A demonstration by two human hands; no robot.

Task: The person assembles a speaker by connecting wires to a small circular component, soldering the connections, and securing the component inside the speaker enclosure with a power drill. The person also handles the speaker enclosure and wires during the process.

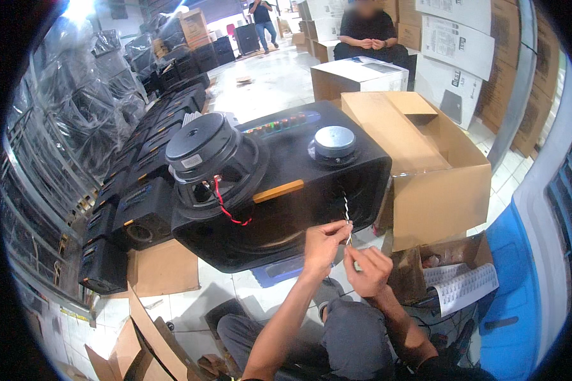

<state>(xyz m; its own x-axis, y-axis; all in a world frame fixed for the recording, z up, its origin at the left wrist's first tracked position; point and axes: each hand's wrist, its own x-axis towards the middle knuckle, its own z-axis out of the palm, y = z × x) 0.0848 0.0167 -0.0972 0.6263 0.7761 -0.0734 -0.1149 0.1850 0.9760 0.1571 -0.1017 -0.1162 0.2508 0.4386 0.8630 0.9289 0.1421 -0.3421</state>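
Observation:
A twisted black-and-white wire [346, 204] hangs out of an opening in a black speaker cabinet [286, 159]. My left hand [322, 246] pinches this wire below the opening. Just under it, my right hand [368, 269] is closed at the wire's lower end, fingertips together. On top of the cabinet, a large woofer [200, 149] rests magnet up at the left, with a red-and-black wire [224, 208] trailing from its terminals. A smaller round driver [335, 142] sits on the right. An orange-brown strip [278, 191] lies along the cabinet's near edge.
An open cardboard box [438, 190] stands right of the cabinet, with a smaller box holding printed paper [467, 286] below. Black speaker cabinets [143, 209] line the left. A blue plastic piece [508, 279] is at right. Seated beyond a box is another person [368, 32]; one stands farther back.

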